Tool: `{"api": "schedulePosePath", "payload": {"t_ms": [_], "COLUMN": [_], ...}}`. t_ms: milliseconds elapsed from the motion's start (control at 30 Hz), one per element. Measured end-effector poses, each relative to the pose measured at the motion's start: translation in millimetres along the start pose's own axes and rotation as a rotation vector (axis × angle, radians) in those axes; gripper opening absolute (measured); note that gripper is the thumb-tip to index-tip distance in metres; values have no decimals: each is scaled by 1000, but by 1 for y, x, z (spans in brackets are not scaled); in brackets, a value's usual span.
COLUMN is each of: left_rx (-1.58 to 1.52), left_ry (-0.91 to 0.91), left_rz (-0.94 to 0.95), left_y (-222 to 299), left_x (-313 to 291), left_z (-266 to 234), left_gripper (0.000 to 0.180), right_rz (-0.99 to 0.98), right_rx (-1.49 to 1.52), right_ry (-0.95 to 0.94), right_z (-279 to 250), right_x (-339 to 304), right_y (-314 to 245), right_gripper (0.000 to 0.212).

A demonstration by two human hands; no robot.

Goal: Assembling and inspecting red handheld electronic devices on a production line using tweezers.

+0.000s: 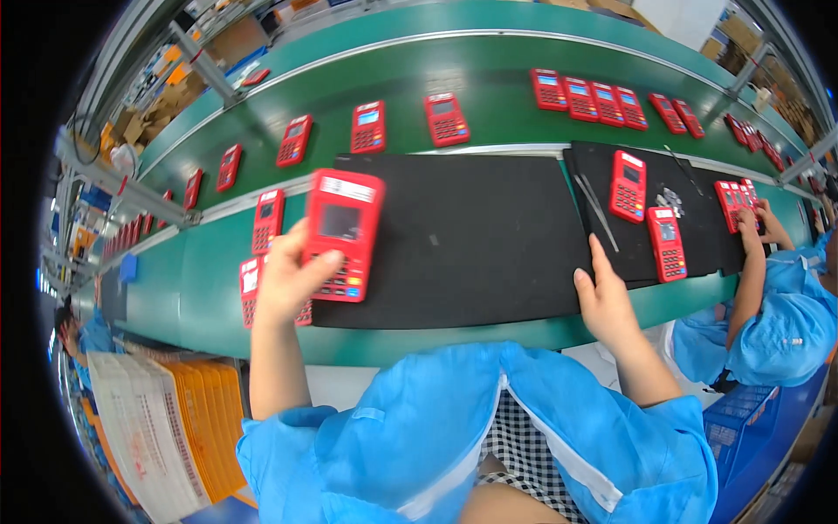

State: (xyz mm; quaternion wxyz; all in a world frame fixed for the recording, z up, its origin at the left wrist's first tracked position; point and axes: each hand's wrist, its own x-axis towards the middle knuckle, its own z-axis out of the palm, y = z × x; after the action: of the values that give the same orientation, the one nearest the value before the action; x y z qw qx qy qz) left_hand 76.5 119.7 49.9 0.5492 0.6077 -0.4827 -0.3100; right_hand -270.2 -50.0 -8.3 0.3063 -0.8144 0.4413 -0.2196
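Observation:
My left hand (288,275) grips a red card payment terminal (342,231) by its lower left side, lifted above the left part of a black mat (463,244). Its small dark screen and keypad face up. Beneath and left of that hand, more red terminals (267,218) lie on the green bench, some partly covered by it. At the mat's right edge, my right hand (602,293) is open and holds nothing, fingers extended. Metal tweezers (597,212) lie just beyond its fingertips. Two red terminals, one upper (628,185) and one lower (668,244), rest on the second mat to its right.
Across the bench runs a green conveyor belt (497,122) carrying several red terminals (368,127). Small metallic parts (670,202) sit on the right mat. A co-worker (777,306) handles terminals at right. Stacked white and orange trays (166,428) stand at lower left.

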Motion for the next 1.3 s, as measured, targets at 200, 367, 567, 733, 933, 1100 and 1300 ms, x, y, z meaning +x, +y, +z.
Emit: {"api": "schedulePosePath", "payload": {"t_ms": [200, 367, 567, 733, 933, 1100, 1300], "left_rx": [715, 828, 721, 731, 747, 752, 665], "left_ry": [-182, -313, -183, -201, -231, -215, -263], "left_rz": [228, 322, 260, 331, 400, 376, 412], "left_y": [-13, -31, -48, -54, -60, -54, -61], "left_x": [-5, 13, -8, 0, 0, 7, 2], "left_z": [46, 74, 73, 55, 59, 60, 52], "left_gripper": [25, 22, 24, 21, 21, 21, 20], "right_rz": [101, -333, 19, 76, 129, 316, 408], "right_rx": [-691, -374, -531, -110, 453, 575, 769], "right_ry": [-209, -51, -22, -288, -332, -319, -352], "right_z": [-10, 40, 135, 94, 78, 91, 103], "right_x": [23, 180, 311, 314, 186, 122, 116], "right_y": [-37, -69, -94, -107, -94, -80, -88], "right_gripper": [52, 44, 74, 86, 46, 43, 41]}}
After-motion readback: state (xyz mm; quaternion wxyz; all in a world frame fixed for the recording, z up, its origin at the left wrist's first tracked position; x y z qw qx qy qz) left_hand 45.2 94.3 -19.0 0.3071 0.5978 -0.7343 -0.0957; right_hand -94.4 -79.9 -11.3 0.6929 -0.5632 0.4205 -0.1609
